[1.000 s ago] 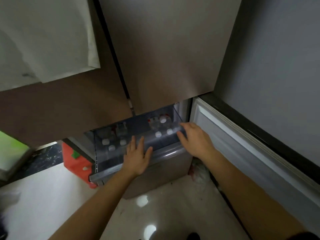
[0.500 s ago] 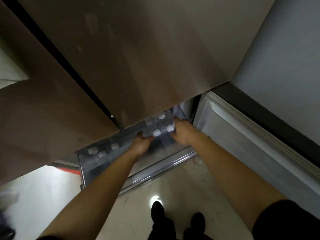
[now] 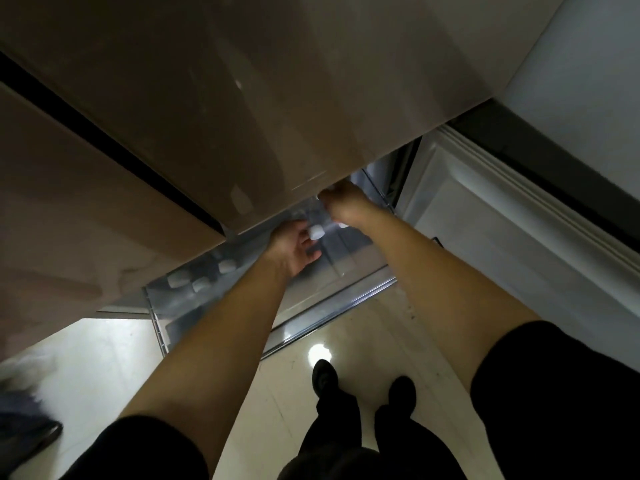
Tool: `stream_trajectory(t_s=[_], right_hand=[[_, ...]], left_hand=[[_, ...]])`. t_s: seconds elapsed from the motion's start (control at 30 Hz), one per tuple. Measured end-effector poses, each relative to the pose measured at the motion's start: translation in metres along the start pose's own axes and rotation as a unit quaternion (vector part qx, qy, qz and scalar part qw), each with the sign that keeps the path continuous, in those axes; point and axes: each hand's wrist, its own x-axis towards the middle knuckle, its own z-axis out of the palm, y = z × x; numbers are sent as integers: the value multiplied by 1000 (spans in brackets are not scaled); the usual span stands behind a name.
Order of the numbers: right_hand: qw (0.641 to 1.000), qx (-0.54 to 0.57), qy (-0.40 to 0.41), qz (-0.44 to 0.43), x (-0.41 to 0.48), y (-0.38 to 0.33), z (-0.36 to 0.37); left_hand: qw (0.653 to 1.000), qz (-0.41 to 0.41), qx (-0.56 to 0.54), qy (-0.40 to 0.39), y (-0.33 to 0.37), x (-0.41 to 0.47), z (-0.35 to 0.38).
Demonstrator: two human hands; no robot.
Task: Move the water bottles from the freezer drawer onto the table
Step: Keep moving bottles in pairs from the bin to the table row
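Observation:
The clear freezer drawer point(image 3: 349, 301) is pulled out below the brown fridge doors. Both my hands reach into its right half. My left hand point(image 3: 294, 247) curls round a water bottle whose white cap point(image 3: 317, 232) shows at my fingertips. My right hand point(image 3: 344, 204) is fisted just under the door edge, apparently round another bottle. Its fingers are partly hidden, and a white cap point(image 3: 343, 225) shows below the wrist. Three more white-capped bottles point(image 3: 201, 282) stand in the drawer's left half.
The brown upper fridge doors point(image 3: 242, 116) overhang the drawer closely. An open white freezer door point(image 3: 502, 230) stands to the right. Glossy pale floor tiles point(image 3: 298, 393) lie below, with my black shoes point(image 3: 323, 375) just in front of the drawer.
Both hands went from the drawer's front rim down into the drawer and closed on bottles. The view tilted further down and closer to the fridge.

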Motion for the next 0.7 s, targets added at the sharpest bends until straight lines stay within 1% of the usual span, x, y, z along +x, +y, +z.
stream_trajectory(t_s=[0.07, 0.1, 0.17, 0.27, 0.33, 0.43, 0.5, 0.6, 0.7], right_hand=[[992, 117, -18, 33, -2, -8, -1], [988, 143, -28, 45, -3, -10, -1], [986, 150, -40, 62, -5, -10, -1], [988, 130, -33, 73, -5, -12, 5], [990, 108, -45, 82, -6, -17, 10], [994, 32, -67, 75, -6, -19, 21], [995, -21, -76, 66, -7, -17, 30], [990, -59, -102, 74, -9, -13, 43], [984, -115, -115, 74, -12, -14, 53]], left_hand=[[1000, -2, -14, 7, -2, -3, -8], [1000, 0, -24, 12, -4, -6, -14], [999, 4, -30, 29, -5, -13, -29], [997, 16, 37, 67, -5, -31, -51], [993, 25, 68, 97, -7, -43, -62], [985, 44, 52, 156, -15, -55, -79], [978, 62, 66, 188, -22, -61, -92], [965, 94, 113, 216, -31, -71, -110], [958, 111, 148, 220, -38, -80, -122]])
